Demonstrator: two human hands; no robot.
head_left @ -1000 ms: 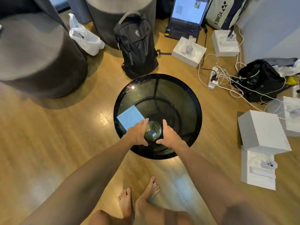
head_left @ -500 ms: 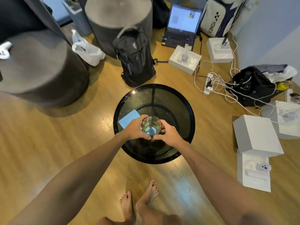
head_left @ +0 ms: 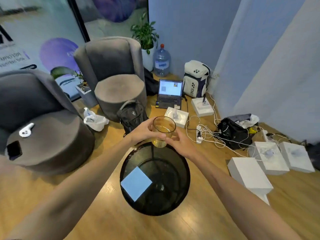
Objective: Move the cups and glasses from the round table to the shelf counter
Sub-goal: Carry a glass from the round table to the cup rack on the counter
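Glass (head_left: 163, 131) held mid-frame above round table (head_left: 174, 203), left hand (head_left: 144, 130) and right hand (head_left: 180, 144) both gripping it (far-side fingers hidden); blue square (head_left: 136, 183) on table.

Both hands (head_left: 161, 135) hide the glass's (head_left: 162, 129) sides; poster (head_left: 15, 54) text too blurred to read

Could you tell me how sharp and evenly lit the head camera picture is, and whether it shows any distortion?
Head view: the glass and both hands, left hand and right hand, are fairly sharp; the left edge is motion-blurred; wide-angle bending curves the walls; soft glare streaks the wooden floor beside the round table.
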